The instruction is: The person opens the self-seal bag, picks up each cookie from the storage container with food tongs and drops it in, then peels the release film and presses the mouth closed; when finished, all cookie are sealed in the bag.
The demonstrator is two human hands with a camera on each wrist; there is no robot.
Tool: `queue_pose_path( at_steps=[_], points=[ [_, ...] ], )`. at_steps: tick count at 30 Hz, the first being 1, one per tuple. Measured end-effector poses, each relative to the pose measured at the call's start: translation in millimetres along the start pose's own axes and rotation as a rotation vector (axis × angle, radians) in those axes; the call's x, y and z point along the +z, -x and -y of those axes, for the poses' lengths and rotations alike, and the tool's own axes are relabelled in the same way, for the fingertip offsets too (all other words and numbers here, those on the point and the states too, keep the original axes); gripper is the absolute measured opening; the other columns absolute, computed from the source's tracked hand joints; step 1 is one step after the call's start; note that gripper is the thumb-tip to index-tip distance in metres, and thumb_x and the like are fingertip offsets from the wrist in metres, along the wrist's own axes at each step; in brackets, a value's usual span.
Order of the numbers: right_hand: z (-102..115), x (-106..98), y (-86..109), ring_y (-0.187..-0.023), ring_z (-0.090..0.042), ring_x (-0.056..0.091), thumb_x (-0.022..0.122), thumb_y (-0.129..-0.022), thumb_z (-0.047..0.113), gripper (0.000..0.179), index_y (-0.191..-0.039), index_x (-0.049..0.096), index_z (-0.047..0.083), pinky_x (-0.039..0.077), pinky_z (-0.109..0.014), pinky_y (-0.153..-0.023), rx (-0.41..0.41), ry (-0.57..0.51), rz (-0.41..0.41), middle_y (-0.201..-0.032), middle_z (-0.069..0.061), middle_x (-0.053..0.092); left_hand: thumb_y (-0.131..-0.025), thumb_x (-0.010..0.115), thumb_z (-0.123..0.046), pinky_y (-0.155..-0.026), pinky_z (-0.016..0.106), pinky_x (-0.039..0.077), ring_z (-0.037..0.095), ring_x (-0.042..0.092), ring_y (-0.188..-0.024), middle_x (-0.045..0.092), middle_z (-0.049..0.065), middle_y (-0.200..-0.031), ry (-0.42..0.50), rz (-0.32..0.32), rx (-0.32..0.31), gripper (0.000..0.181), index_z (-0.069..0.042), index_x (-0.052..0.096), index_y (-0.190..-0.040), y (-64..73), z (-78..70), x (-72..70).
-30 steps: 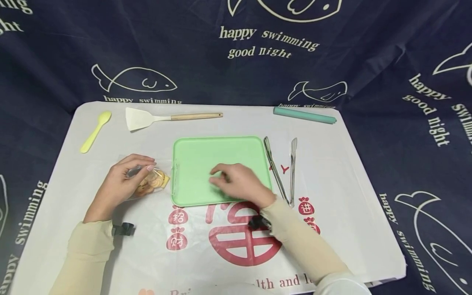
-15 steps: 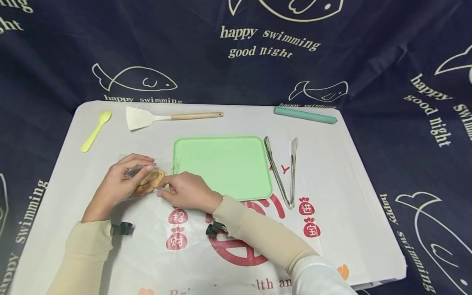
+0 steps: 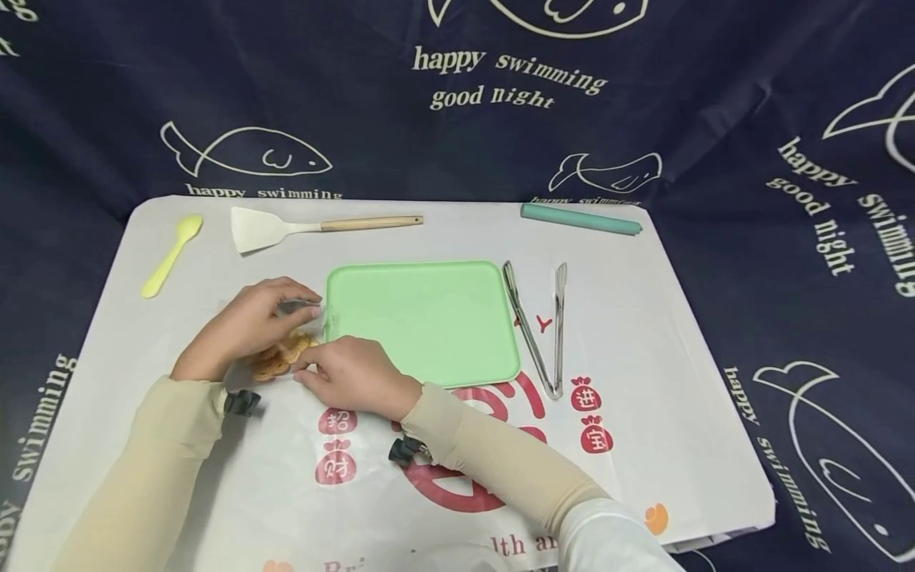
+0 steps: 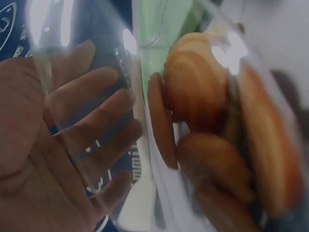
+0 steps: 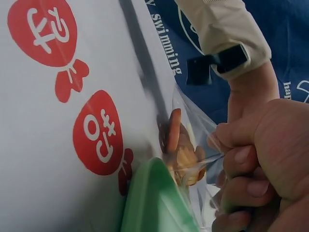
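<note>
A clear plastic bag (image 5: 198,118) of golden cookies (image 3: 282,357) is at the left edge of the light green tray (image 3: 429,318). My right hand (image 3: 357,373) pinches the bag's film between thumb and forefinger, its other fingers curled, as the right wrist view shows. Over the bag's far side, my left hand (image 3: 257,318) has its thumb apart from the fingers. Close up in the left wrist view, those fingers (image 4: 91,121) look extended and spread against the clear film, with several round cookies (image 4: 207,135) beside them. Part of the bag is hidden under both hands.
Metal tongs (image 3: 536,334) lie spread just right of the tray. Along the back are a yellow spoon (image 3: 171,256), a white spatula (image 3: 325,226) with a wooden handle and a teal rod (image 3: 581,219). A dark blue curtain (image 3: 400,143) hangs behind the table.
My right hand has come left from over the tray to the bag and now pinches it. My left hand has risen slightly away from me, its thumb lifting off the cookies. The view has shifted a little.
</note>
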State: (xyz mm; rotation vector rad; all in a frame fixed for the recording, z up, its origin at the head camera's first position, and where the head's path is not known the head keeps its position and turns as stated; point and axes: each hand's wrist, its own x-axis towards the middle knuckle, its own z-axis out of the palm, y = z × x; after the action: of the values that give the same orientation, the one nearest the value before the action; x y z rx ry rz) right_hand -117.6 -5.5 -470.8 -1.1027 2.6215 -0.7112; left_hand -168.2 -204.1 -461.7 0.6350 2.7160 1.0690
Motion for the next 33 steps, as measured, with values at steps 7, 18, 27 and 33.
queue_pose_path(
  at_steps=[7, 18, 27, 33],
  points=[
    [5.2, -1.7, -1.4, -0.062, 0.003, 0.051, 0.061, -0.103, 0.036, 0.019, -0.108, 0.078, 0.029, 0.041, -0.018, -0.046, 0.005, 0.055, -0.005, -0.072, 0.020, 0.059, -0.096, 0.073, -0.021, -0.090, 0.048, 0.049, 0.022, 0.063, -0.097, 0.071, -0.002, -0.099, -0.101, 0.062, -0.043, 0.007, -0.017, 0.076, -0.093, -9.1, -1.4, 3.3],
    [14.6, -10.1, 8.4, -0.057, -0.001, 0.051, 0.056, -0.104, 0.036, 0.021, -0.091, 0.072, 0.032, 0.035, -0.026, -0.038, 0.019, 0.280, -0.059, -0.061, 0.018, 0.052, -0.102, 0.061, -0.042, -0.099, 0.053, 0.042, 0.028, 0.058, -0.110, 0.071, 0.009, -0.111, 0.184, -0.186, -0.233, 0.034, -0.010, 0.072, -0.109, -6.4, 0.0, -1.6],
    [10.1, -19.5, 12.6, -0.056, -0.003, 0.050, 0.056, -0.104, 0.038, 0.023, -0.094, 0.074, 0.030, 0.036, -0.026, -0.038, 0.053, 0.246, -0.069, -0.057, 0.015, 0.049, -0.102, 0.065, -0.035, -0.107, 0.057, 0.040, 0.029, 0.056, -0.121, 0.071, 0.012, -0.116, 0.257, -0.196, -0.186, 0.035, -0.003, 0.074, -0.112, -5.4, -0.3, 5.4],
    [-5.4, -23.5, 12.2, -0.052, -0.002, 0.045, 0.058, -0.104, 0.039, 0.024, -0.110, 0.079, 0.028, 0.037, -0.023, -0.038, 0.088, 0.103, -0.042, -0.051, 0.015, 0.046, -0.102, 0.064, -0.033, -0.105, 0.058, 0.043, 0.032, 0.058, -0.120, 0.072, 0.013, -0.114, 0.254, -0.184, -0.167, 0.035, -0.001, 0.073, -0.111, -4.8, 0.5, 9.6]
  ],
)
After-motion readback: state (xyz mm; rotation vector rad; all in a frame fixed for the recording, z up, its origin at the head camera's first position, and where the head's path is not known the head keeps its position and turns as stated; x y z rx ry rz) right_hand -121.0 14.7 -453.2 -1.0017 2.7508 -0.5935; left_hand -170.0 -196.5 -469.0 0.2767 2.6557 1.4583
